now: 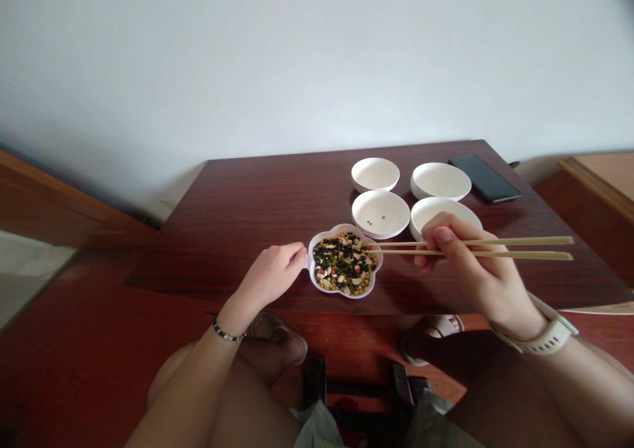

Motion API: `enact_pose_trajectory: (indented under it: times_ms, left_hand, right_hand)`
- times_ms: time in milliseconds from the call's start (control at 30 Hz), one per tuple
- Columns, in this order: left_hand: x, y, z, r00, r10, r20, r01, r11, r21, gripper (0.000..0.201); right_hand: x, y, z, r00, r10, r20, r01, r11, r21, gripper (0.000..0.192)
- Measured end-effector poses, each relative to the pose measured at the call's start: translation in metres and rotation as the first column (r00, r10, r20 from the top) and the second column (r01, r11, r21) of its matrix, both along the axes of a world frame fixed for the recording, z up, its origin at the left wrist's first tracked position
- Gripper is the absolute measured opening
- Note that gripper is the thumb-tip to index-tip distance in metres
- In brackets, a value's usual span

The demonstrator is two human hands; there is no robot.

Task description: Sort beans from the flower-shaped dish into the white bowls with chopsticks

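The left hand (275, 273) rests on the worktop (247, 203), loosely curled, with its fingertips touching the left rim of the flower-shaped dish (345, 263); it steadies the dish and does not lift it. The dish sits near the front edge of the worktop and holds a mix of dark, tan, pale and a few red beans and seeds.

Just behind the dish stand four white bowls in two rows. The near-left bowl (380, 213) holds two or three small seeds; the far-left bowl (375, 174) and the far-right bowl (440, 180) appear empty. The near-right bowl (446, 213) is partly hidden behind the hand.

The right hand (465, 263) is closed around a pair of chopsticks (495, 248), whose tips reach the right rim of the dish, nearly together. Whether a bean is pinched between them cannot be told.

A dark phone (484, 178) lies at the far right.

Judgement: sorting appears barely begun, at the picking stage. The next move calls for a fine pinch on one bean.
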State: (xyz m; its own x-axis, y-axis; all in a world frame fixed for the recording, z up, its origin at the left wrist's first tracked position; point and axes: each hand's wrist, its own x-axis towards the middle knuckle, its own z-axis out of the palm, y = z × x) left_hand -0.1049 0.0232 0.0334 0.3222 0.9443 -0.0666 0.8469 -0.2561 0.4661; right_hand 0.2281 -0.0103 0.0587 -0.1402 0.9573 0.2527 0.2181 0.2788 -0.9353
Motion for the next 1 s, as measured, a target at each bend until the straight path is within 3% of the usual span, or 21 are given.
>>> enact_pose_trajectory:
  times_ms: [167,267,533,633,733,1000]
  left_hand:
    - [-0.005,0.0,-0.002,1.0,0.001,0.001,-0.001,1.0,0.005,0.036]
    - [-0.009,0.001,-0.003,1.0,-0.006,-0.001,0.006,1.0,0.002,0.036]
    - [-0.012,0.001,-0.007,1.0,-0.009,-0.022,0.01,1.0,0.013,0.036]
    - [-0.014,0.001,-0.007,1.0,-0.009,-0.021,0.01,1.0,0.009,0.037]
    - [-0.015,0.0,-0.006,1.0,-0.01,-0.011,0.01,1.0,0.01,0.037]
    - [-0.006,0.0,-0.006,1.0,-0.006,-0.002,0.006,1.0,-0.002,0.036]
  right_hand:
    - [0.005,0.003,0.002,0.963,-0.13,-0.238,0.14,0.99,0.03,0.029]
    - [0.017,0.007,0.0,0.92,-0.234,-0.314,0.279,0.954,0.108,0.028]
    - [0.064,0.017,-0.011,0.794,-0.507,-0.335,0.58,0.797,0.167,0.024]
    - [0.069,0.018,-0.012,0.76,-0.573,-0.308,0.633,0.76,0.148,0.023]
    - [0.068,0.018,-0.012,0.779,-0.554,-0.295,0.609,0.78,0.143,0.023]
    - [0.046,0.01,-0.01,0.898,-0.371,-0.236,0.407,0.905,0.126,0.026]
